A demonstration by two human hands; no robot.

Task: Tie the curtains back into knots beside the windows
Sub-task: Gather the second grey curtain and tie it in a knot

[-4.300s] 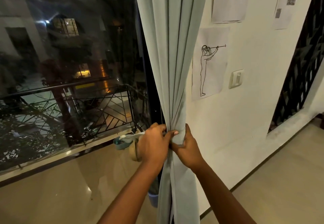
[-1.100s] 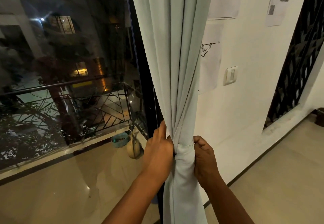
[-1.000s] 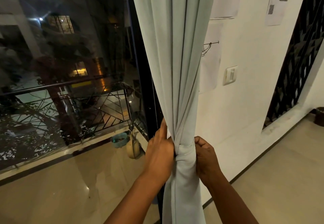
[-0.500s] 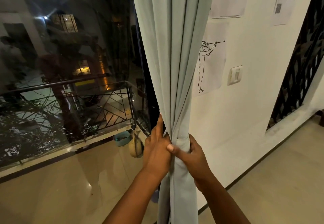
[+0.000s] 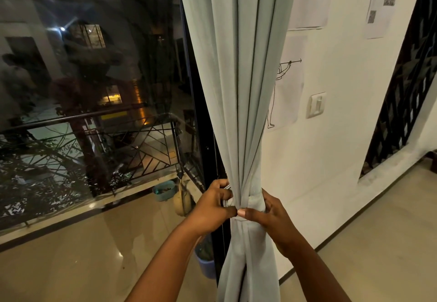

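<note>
A pale grey-green curtain (image 5: 238, 89) hangs bunched in folds beside the dark window glass (image 5: 94, 89). At waist height the fabric is gathered into a narrow neck with a wrap of cloth (image 5: 250, 201) round it. My left hand (image 5: 212, 203) grips the gathered fabric from the left, fingers curled into it. From the right, my right hand (image 5: 264, 213) holds the wrap, its thumb pressing across the front. Below the hands the curtain falls loose toward the floor.
A black window frame (image 5: 203, 136) stands just left of the curtain. The white wall (image 5: 343, 136) carries taped papers, a line drawing (image 5: 283, 93) and a light switch (image 5: 316, 105). A black grille (image 5: 402, 89) is at far right. A blue bucket (image 5: 205, 261) sits on the floor by the frame.
Both hands have dropped slightly and closed tighter on the gathered neck. My right thumb now presses across the front of the wrap, and the left fingers have curled into the fabric.
</note>
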